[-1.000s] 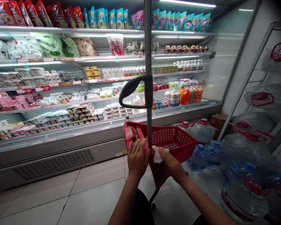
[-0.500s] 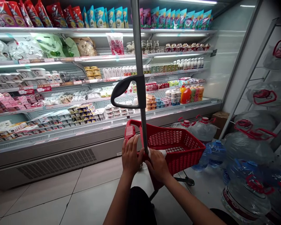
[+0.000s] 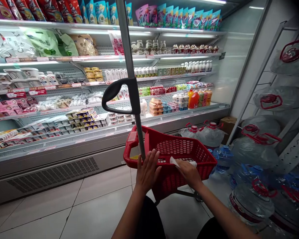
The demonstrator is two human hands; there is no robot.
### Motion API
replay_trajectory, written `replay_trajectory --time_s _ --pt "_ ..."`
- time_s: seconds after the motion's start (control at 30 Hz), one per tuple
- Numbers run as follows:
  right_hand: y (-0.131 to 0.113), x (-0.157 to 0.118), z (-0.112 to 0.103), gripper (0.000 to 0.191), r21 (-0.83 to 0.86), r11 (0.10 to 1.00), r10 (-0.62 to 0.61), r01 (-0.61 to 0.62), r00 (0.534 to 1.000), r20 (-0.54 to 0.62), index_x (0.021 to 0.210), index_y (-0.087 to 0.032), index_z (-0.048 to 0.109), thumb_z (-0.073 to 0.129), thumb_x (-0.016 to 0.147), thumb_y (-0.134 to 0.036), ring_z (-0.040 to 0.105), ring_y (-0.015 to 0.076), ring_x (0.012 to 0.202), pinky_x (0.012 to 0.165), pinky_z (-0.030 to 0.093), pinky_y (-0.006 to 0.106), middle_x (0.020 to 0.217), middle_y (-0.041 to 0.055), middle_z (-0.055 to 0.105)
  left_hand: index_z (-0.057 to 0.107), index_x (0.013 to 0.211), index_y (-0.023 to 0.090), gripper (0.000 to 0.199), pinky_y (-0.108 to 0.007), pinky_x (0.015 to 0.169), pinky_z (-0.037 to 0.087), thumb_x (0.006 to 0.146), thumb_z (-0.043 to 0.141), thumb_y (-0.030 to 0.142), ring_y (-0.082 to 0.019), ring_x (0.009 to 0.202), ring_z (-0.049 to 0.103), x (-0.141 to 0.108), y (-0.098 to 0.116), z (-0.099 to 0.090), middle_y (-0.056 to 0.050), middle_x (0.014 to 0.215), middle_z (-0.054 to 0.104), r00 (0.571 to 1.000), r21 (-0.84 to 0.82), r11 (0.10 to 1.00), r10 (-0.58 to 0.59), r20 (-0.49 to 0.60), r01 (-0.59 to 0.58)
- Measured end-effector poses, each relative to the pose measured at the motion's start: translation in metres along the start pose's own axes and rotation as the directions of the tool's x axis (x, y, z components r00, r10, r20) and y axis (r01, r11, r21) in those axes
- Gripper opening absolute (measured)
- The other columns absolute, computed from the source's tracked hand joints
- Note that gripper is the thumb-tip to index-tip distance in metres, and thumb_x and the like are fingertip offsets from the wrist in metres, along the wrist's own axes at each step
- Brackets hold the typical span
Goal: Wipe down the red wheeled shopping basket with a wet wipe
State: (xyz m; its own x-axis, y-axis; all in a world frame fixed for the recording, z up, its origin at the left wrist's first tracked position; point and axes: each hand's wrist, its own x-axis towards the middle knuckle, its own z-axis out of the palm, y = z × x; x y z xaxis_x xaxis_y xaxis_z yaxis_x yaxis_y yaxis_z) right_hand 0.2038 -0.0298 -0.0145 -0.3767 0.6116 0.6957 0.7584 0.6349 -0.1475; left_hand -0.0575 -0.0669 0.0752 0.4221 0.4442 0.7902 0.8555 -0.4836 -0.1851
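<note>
A red plastic shopping basket cart [image 3: 161, 172] stands in front of me. A grey metal pole [image 3: 127, 46] with a black loop handle [image 3: 134, 96] rises beside its left end, leaning left. My right hand [image 3: 190, 174] is closed on a white cloth [image 3: 173, 161] at the basket's near rim; part of the cloth shows beyond the knuckles. My left hand [image 3: 147, 171] is flat with fingers stretched, against the near side of the basket by the foot of the pole. It holds nothing that I can see.
A lit refrigerated display [image 3: 109, 136] with dairy goods and bagged snacks runs behind the cart. Large water bottles [image 3: 251, 202] crowd the floor at right, beside a metal rack [image 3: 259, 79] with more bottles. A cardboard box [image 3: 228, 124] stands in the far right corner.
My right hand has slid right along the near rim with the cloth, away from the pole. My left hand has left the basket's left end and shifted right, fingers spreading. The view has turned slightly.
</note>
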Motion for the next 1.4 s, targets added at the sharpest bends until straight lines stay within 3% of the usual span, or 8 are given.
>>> replay_trajectory --time_s 0.17,0.27,0.5,0.7,1.03,1.13,1.3,1.4 --pt "-0.071 0.024 0.022 0.063 0.056 0.993 -0.098 0.102 0.993 -0.068 0.166 -0.019 0.02 0.036 0.105 -0.017 0.039 0.0226 0.151 0.121 0.043 0.048 0.163 0.0102 0.042 0.019 0.166 0.028 0.067 -0.05 0.129 -0.014 0.107 0.044 0.045 -0.023 0.153 0.036 0.0 -0.007 -0.001 -0.005 0.165 0.038 0.991 0.017 0.998 -0.056 0.121 0.055" --pt "-0.091 0.034 0.03 0.067 0.034 0.985 -0.166 0.168 0.985 -0.044 0.166 -0.019 0.016 0.038 0.103 -0.014 0.029 0.0233 0.156 0.124 0.038 0.049 0.167 0.0083 0.035 0.014 0.167 0.027 0.066 -0.052 0.128 -0.016 0.108 0.039 0.044 -0.023 0.155 0.031 -0.002 -0.012 -0.004 -0.004 0.166 0.036 0.984 0.027 0.999 -0.043 0.173 0.039" --pt "-0.042 -0.007 0.022 0.072 -0.16 0.986 -0.033 0.039 0.999 0.035 0.167 -0.025 0.01 0.035 0.101 -0.01 0.023 0.0245 0.158 0.125 0.032 0.049 0.17 0.0028 0.029 0.012 0.167 0.03 0.067 -0.052 0.125 -0.024 0.107 0.04 0.044 -0.024 0.156 0.029 -0.008 -0.012 0.0 -0.003 0.167 0.033 0.966 0.114 0.981 -0.178 0.185 0.159" --pt "0.001 -0.048 0.006 0.065 -0.176 0.931 0.317 -0.321 0.947 -0.046 0.168 -0.029 0.008 0.03 0.107 -0.024 0.02 0.0274 0.159 0.125 0.029 0.053 0.171 0.0007 0.024 0.027 0.165 0.024 0.065 -0.045 0.133 0.009 0.106 0.045 0.043 -0.023 0.156 0.031 -0.014 -0.001 0.011 -0.003 0.167 0.035 0.962 0.027 0.996 -0.092 0.257 0.088" --pt "-0.075 0.06 0.059 0.062 0.094 0.989 0.116 -0.112 0.993 -0.036 0.168 -0.024 0.004 0.024 0.109 -0.028 0.028 0.0203 0.156 0.127 0.027 0.045 0.171 0.0039 0.027 0.049 0.153 0.015 0.053 -0.049 0.13 0.021 0.107 0.042 0.041 -0.025 0.15 0.041 -0.005 0.002 0.031 -0.009 0.155 0.055 0.957 -0.022 0.993 -0.106 0.268 0.117" --pt "-0.046 0.042 0.048 0.061 0.055 0.994 0.1 -0.099 0.995 -0.008 0.167 -0.025 0.015 0.027 0.108 -0.026 0.036 0.0211 0.152 0.124 0.031 0.044 0.168 0.0035 0.034 0.045 0.156 0.019 0.053 -0.047 0.131 0.017 0.108 0.041 0.041 -0.023 0.153 0.037 -0.006 -0.006 0.03 -0.005 0.162 0.046 0.955 -0.025 0.995 -0.081 0.284 0.092" --pt "0.031 -0.004 0.023 0.056 -0.088 0.958 0.273 -0.274 0.962 -0.023 0.162 -0.019 0.036 0.028 0.107 -0.028 0.059 0.0261 0.13 0.113 0.042 0.046 0.147 0.0099 0.061 0.038 0.16 0.023 0.057 -0.048 0.132 0.011 0.107 0.043 0.042 -0.023 0.155 0.033 -0.008 -0.007 0.035 -0.003 0.165 0.041 0.95 0.0 0.99 -0.133 0.284 0.139" --pt "0.03 0.001 0.024 0.055 -0.128 0.939 0.319 -0.32 0.947 -0.027 0.16 -0.019 0.039 0.028 0.107 -0.03 0.063 0.0273 0.124 0.108 0.046 0.047 0.141 0.0112 0.066 0.034 0.162 0.024 0.06 -0.049 0.132 0.011 0.106 0.044 0.044 -0.025 0.155 0.033 -0.005 0.0 0.04 -0.003 0.166 0.039 0.947 0.011 0.987 -0.158 0.279 0.162"
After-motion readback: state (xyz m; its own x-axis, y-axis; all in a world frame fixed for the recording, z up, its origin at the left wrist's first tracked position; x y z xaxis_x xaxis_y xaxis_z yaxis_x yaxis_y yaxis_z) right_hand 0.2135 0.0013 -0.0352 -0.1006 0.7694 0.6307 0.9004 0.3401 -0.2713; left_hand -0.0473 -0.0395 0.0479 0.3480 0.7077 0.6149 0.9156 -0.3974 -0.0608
